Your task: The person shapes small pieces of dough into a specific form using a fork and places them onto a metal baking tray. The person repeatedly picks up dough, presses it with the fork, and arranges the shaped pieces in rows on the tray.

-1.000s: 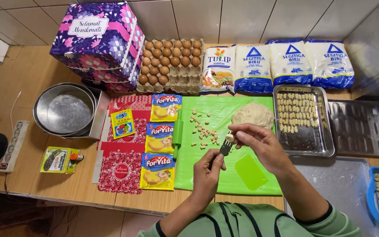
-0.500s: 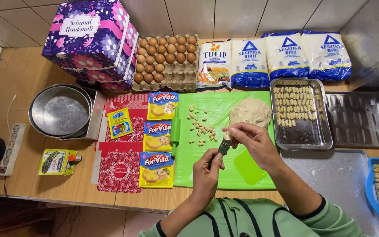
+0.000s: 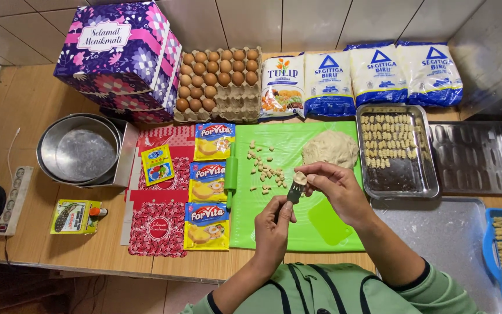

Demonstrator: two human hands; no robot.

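Over our green plastic mat (image 3: 321,224), our left hand (image 3: 274,227) still grips the small dark comb tool (image 3: 293,193); our right hand (image 3: 332,185) has pressed a pale dough bit (image 3: 300,178) onto it.

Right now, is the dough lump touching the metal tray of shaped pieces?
Apart. The head view shows a strip of green mat between the dough lump and the metal tray.

Bare green mat (image 3: 326,229) at lower centre lies open, hemmed by dough mound (image 3: 329,148) above, margarine packets (image 3: 207,183) left, baking tray (image 3: 399,180) right.
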